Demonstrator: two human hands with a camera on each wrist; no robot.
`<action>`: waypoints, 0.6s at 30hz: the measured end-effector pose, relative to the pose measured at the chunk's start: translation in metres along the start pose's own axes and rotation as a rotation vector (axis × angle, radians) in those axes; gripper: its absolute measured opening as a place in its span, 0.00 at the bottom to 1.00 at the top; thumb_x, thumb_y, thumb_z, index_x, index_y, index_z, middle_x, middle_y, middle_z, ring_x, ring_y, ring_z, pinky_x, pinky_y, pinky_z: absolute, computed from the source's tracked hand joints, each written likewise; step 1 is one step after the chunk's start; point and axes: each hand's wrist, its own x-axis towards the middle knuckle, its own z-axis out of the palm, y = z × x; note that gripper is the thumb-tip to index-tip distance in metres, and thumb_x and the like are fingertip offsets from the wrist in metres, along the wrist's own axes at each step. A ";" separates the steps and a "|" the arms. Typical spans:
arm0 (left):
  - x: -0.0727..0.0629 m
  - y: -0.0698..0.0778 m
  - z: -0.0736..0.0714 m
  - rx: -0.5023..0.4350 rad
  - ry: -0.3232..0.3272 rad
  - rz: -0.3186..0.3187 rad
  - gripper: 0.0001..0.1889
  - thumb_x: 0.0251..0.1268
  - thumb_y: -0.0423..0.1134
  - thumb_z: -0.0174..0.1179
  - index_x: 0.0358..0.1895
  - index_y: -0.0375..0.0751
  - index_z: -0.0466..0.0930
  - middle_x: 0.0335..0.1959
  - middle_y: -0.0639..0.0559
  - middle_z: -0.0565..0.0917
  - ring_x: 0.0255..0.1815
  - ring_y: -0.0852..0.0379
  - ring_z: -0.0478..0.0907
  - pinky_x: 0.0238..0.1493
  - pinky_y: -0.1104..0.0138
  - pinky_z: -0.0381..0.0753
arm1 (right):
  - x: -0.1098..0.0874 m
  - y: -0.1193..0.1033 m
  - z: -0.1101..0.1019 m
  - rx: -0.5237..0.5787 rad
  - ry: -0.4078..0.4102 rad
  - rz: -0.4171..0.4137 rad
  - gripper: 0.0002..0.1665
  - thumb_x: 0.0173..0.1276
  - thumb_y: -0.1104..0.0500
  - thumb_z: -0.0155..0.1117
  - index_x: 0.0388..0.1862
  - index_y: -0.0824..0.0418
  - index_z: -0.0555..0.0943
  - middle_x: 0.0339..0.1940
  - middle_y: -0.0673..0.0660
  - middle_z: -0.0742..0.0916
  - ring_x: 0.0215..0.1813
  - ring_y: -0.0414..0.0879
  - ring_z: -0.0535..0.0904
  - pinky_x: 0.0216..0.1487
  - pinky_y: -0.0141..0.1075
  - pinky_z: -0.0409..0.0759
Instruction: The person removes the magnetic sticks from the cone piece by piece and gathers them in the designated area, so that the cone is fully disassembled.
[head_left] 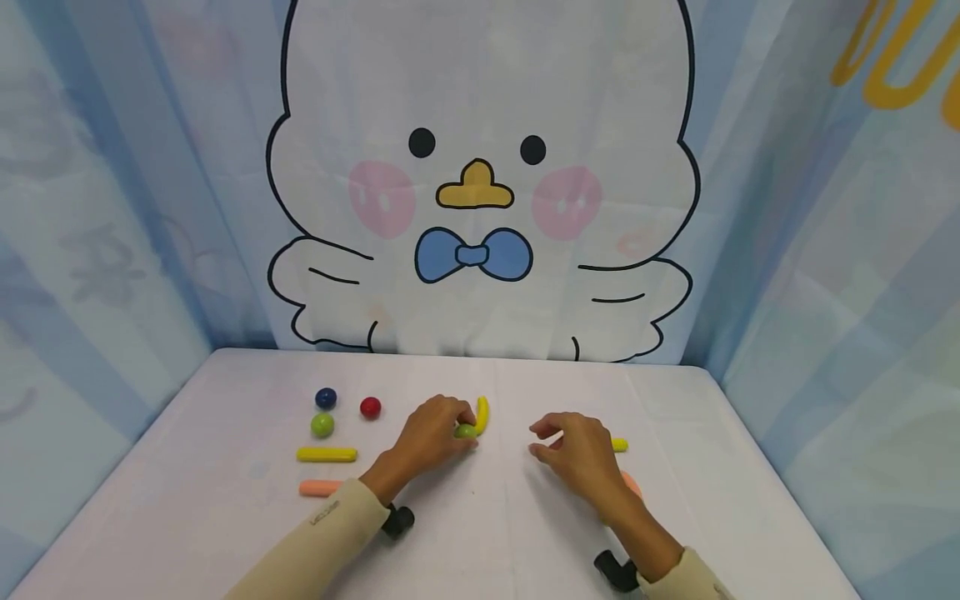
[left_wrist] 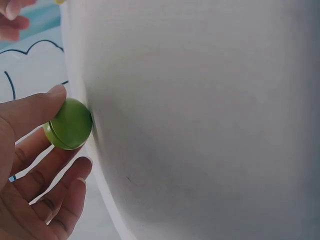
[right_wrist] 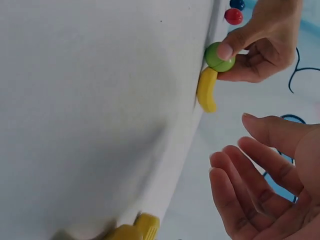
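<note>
My left hand [head_left: 433, 435] pinches a green ball [left_wrist: 74, 125] between thumb and fingers, low at the tabletop. A thin seam line runs round the ball in the left wrist view. Right beside it lies a small curved yellow toy banana [head_left: 482, 414], its end at the ball in the right wrist view [right_wrist: 206, 92]. My right hand [head_left: 579, 454] hovers over the table to the right, its fingers loosely bent and apart with nothing between them. Partly hidden behind that hand are a yellow piece [head_left: 620, 445] and an orange piece [head_left: 631, 482].
On the table's left are a dark blue ball [head_left: 326, 398], a red ball [head_left: 371, 407], another green ball [head_left: 322, 425], a yellow stick [head_left: 327, 454] and an orange stick [head_left: 318, 488] partly covered by my left sleeve. A curtain with a cartoon bird [head_left: 476, 308] hangs behind the white table [head_left: 487, 542].
</note>
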 end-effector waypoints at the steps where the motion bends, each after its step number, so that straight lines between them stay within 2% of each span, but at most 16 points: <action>1: 0.000 0.000 0.000 -0.001 -0.002 0.002 0.13 0.58 0.43 0.81 0.44 0.48 0.90 0.41 0.57 0.89 0.44 0.58 0.77 0.55 0.59 0.83 | 0.002 -0.002 0.003 0.008 -0.008 -0.008 0.14 0.60 0.58 0.84 0.45 0.54 0.92 0.39 0.48 0.93 0.34 0.39 0.84 0.43 0.39 0.82; 7: -0.001 0.001 0.001 -0.012 -0.015 0.026 0.13 0.59 0.43 0.80 0.45 0.48 0.91 0.43 0.55 0.90 0.45 0.57 0.78 0.57 0.57 0.84 | 0.019 -0.011 0.020 0.067 -0.050 -0.034 0.16 0.63 0.58 0.82 0.49 0.53 0.92 0.38 0.48 0.93 0.35 0.40 0.86 0.43 0.38 0.84; 13: -0.004 0.002 0.003 -0.033 -0.035 0.058 0.13 0.60 0.42 0.80 0.45 0.46 0.91 0.41 0.55 0.90 0.43 0.58 0.79 0.53 0.59 0.82 | 0.036 -0.017 0.036 0.107 -0.077 -0.054 0.16 0.65 0.60 0.80 0.52 0.53 0.91 0.44 0.53 0.93 0.37 0.44 0.88 0.46 0.43 0.84; 18: -0.007 0.005 0.003 -0.074 -0.061 0.071 0.12 0.61 0.40 0.79 0.46 0.44 0.91 0.41 0.54 0.90 0.41 0.59 0.79 0.50 0.62 0.81 | 0.045 -0.021 0.046 0.089 -0.074 -0.056 0.14 0.65 0.61 0.79 0.50 0.55 0.92 0.45 0.56 0.93 0.47 0.52 0.87 0.55 0.51 0.80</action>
